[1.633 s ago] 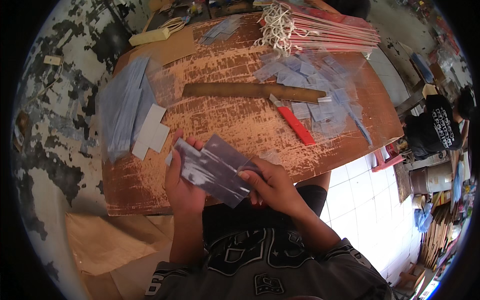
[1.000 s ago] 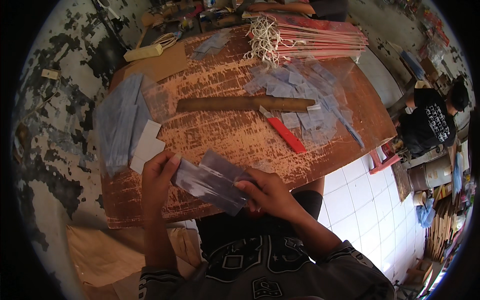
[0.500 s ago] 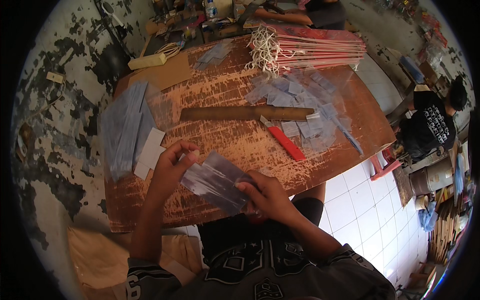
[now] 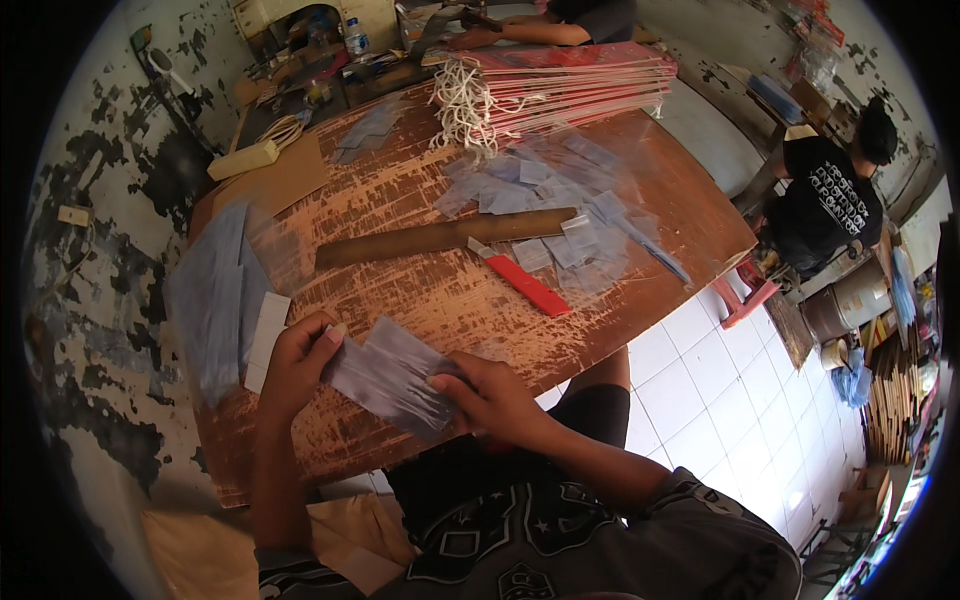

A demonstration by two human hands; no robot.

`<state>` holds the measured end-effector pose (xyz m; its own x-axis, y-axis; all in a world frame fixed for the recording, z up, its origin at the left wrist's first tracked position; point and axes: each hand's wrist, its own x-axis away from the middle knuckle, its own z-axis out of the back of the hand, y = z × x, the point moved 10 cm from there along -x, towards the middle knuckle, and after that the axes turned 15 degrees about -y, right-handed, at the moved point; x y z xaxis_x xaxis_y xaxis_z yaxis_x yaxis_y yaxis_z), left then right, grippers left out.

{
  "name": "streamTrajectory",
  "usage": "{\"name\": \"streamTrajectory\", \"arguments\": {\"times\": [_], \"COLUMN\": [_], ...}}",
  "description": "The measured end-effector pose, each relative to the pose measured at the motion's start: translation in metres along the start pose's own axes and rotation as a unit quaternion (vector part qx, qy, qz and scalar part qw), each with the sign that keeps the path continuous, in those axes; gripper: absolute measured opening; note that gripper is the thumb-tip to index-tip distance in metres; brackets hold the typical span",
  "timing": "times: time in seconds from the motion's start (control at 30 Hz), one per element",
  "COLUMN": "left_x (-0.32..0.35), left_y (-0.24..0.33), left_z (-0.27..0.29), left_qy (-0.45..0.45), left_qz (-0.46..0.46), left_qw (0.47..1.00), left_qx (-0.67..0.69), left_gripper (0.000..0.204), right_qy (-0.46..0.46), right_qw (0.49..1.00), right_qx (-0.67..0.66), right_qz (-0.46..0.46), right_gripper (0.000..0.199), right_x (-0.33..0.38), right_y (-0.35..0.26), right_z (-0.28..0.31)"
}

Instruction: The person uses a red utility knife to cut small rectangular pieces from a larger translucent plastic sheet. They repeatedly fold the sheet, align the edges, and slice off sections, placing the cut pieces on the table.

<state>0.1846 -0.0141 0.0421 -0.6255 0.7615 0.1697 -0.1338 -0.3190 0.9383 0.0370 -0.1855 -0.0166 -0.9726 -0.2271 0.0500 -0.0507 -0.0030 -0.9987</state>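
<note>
My right hand [image 4: 492, 397] grips a small stack of clear plastic sheets [image 4: 392, 376] by its right end, thumb on top. The stack is tilted over the table's near edge, and its surface is creased and shiny. My left hand [image 4: 300, 362] is closed at the stack's left end, thumb and fingertips pinched at its upper left corner. Beside that hand lies a white card [image 4: 267, 338], partly hidden by it. A red-handled cutter knife [image 4: 527, 284] rests on the table, its blade end touching a long brown strip [image 4: 440, 237].
Long plastic sheets [image 4: 212, 300] are piled at the table's left; cut plastic pieces [image 4: 535, 173] lie scattered at right. Red bundles with white cords [image 4: 570, 90] sit at the far edge. A co-worker's arm [image 4: 530, 36] shows beyond; another person [image 4: 825, 195] is at the right.
The view has shifted, so the table things appear further left. My left hand has come down along the stack's left end, and more of the stack's creased face shows.
</note>
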Motion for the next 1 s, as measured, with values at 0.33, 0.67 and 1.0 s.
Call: {"name": "streamTrajectory", "arguments": {"times": [0.33,0.67,1.0], "left_x": [-0.016,-0.019,-0.028], "left_y": [-0.016,-0.047,-0.059], "left_z": [-0.001,0.02,0.031], "left_qy": [0.026,0.048,0.0], "left_qz": [-0.015,0.033,0.031], "left_qw": [0.996,0.997,0.997], "left_qx": [-0.084,-0.045,-0.065], "left_gripper": [0.039,0.051,0.04], "right_qy": [-0.005,-0.016,-0.004], "right_qw": [1.0,0.999,1.0], "right_qx": [0.0,-0.014,0.0], "right_qz": [0.025,0.028,-0.003], "right_gripper": [0.027,0.028,0.024], "right_x": [-0.006,-0.016,-0.038], "right_y": [0.002,-0.016,0.005], "right_z": [-0.006,-0.001,0.003]}}
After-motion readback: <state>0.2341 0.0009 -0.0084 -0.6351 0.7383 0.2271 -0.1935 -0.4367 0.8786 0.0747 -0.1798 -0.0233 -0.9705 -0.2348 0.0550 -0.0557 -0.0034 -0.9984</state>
